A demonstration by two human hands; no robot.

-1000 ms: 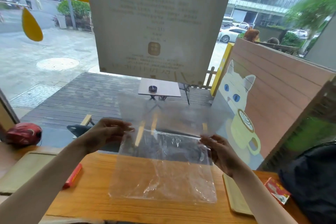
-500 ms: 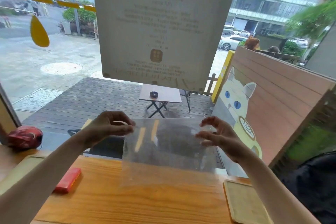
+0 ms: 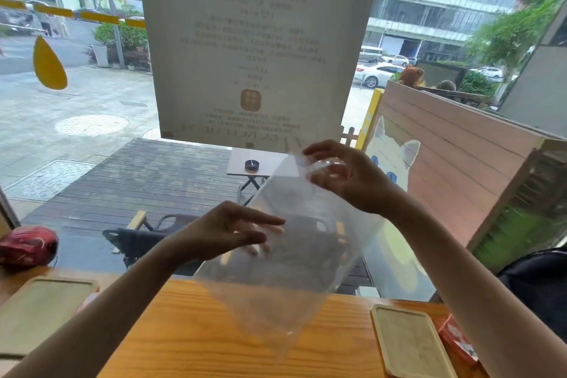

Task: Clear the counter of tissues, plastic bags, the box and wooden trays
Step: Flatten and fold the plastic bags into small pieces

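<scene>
Clear plastic bag (image 3: 285, 261) pinched by both hands' fingers (image 3: 260, 219), tilted above counter (image 3: 184, 331)

A clear plastic bag (image 3: 288, 258) was held tilted above the wooden counter (image 3: 190, 331), pinched at its upper corner by the right hand (image 3: 346, 175) and at its left edge by the left hand (image 3: 227, 230). One wooden tray (image 3: 40, 307) was seen at the counter's left end and another wooden tray (image 3: 411, 344) at its right, with a red packet (image 3: 457, 337) just beside the latter.

Café window counter (image 3: 190, 331) (latte-cat mural (image 3: 395, 163), street-facing menu poster (image 3: 254, 40))
</scene>
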